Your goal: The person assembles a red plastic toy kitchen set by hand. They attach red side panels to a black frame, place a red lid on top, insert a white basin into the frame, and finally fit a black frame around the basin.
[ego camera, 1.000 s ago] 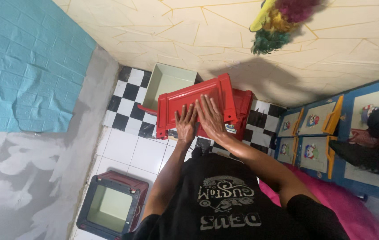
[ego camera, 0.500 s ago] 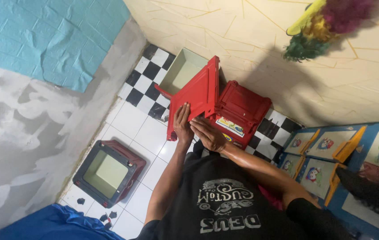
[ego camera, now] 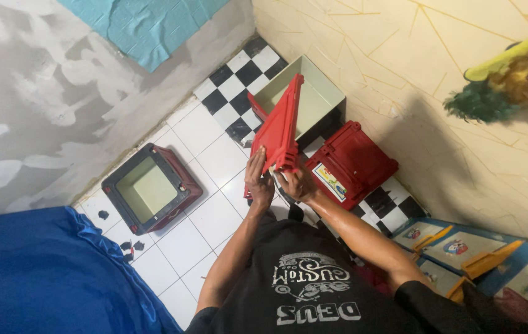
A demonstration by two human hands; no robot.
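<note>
Hands are gripping a red plastic lid (ego camera: 281,127): your left hand (ego camera: 257,179) is clasping its lower edge, your right hand (ego camera: 296,183) is pinching the bottom corner. You are holding the lid tilted on edge above an open red storage box (ego camera: 304,93), beside a closed red box (ego camera: 352,162) on checkered floor tiles (ego camera: 233,80).
</note>
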